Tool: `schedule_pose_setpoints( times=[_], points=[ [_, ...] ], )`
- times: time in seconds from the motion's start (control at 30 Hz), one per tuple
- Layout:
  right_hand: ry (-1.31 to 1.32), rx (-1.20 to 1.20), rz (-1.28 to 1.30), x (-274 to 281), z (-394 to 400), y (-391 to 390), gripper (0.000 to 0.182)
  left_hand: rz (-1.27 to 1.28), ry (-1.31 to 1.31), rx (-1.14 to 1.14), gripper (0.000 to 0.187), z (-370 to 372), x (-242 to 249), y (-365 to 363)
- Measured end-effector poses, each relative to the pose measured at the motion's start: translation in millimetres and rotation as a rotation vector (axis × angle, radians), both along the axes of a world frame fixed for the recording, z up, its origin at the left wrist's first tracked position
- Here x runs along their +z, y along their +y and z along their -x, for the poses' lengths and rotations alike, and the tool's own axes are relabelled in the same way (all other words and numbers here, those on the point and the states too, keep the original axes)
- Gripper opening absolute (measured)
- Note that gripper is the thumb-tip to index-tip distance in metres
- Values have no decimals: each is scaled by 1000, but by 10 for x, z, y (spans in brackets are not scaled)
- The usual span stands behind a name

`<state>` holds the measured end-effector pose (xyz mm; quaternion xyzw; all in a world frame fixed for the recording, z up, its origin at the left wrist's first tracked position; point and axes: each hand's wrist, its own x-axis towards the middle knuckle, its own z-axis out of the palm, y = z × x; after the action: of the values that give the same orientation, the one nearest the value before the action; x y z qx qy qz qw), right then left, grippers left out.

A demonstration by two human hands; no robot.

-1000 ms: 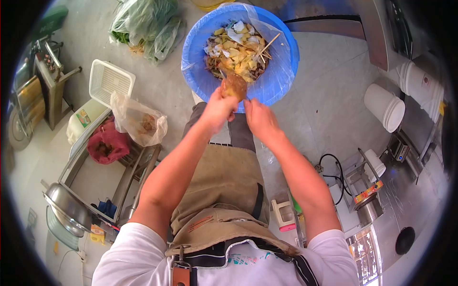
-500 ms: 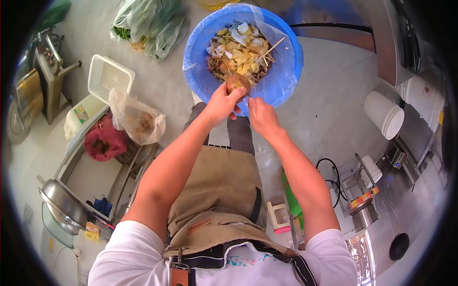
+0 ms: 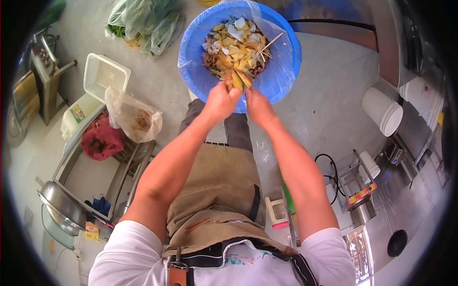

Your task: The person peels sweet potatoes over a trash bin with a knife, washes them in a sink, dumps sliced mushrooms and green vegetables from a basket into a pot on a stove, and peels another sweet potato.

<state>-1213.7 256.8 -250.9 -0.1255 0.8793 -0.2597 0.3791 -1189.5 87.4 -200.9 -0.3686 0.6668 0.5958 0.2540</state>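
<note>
Over the near rim of a blue bin point(image 3: 191, 71) lined with clear plastic, my left hand point(image 3: 220, 101) is closed on a brown-skinned potato point(image 3: 236, 81). It is split lengthwise, showing yellow flesh, and its two parts spread apart at the top. Close beside it, my right hand point(image 3: 260, 106) is closed, thumb up, at the base of the right-hand part. It seems to grip a small knife, mostly hidden by fingers and potato. Under both hands, food scraps point(image 3: 238, 50) with peelings, white bits and thin sticks fill the bin's bottom.
Left of the bin are a white plastic basket point(image 3: 107, 76), a clear bag point(image 3: 136, 117) with brown contents and a red mesh sack point(image 3: 101, 139). Bagged greens point(image 3: 143, 24) lie on the floor at upper left. White buckets point(image 3: 381, 112) stand right, beyond bare floor.
The potato was whole, with a thin blade tip showing above it; now it is split, its yellow inside exposed. My right hand has lowered slightly beside my left. The view has shifted a little.
</note>
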Motion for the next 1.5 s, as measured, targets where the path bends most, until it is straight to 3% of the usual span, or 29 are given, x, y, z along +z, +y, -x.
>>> schedule_pose_setpoints(
  times=[0.13,0.23,0.53,0.73,0.83,0.93,1.13,1.23,1.33,1.5],
  points=[
    [-140,-45,322,-42,160,63,47,-428,-104,165,27,-116,37,-341],
    [-824,-381,221,268,389,30,50,-656,-143,258,25,-202,30,-538],
    [-1068,-505,296,733,560,33,50,-920,-130,366,34,-323,133,-649],
    [-1003,-624,377,853,463,71,49,-935,-100,383,34,-309,164,-644],
    [-807,-567,404,861,364,64,45,-925,-98,389,33,-320,174,-635],
    [-457,-410,380,832,242,44,46,-890,-92,370,31,-300,204,-626],
    [-154,-132,212,1005,163,-36,38,-797,-65,324,26,-256,289,-582],
    [-23,-24,248,1110,119,-106,33,-754,-50,303,19,-242,313,-543],
    [40,24,255,1122,68,-136,32,-681,-48,251,18,-225,323,-502],
    [-123,-235,221,1003,-31,34,35,-405,-107,194,22,-200,197,-378]
  ],
)
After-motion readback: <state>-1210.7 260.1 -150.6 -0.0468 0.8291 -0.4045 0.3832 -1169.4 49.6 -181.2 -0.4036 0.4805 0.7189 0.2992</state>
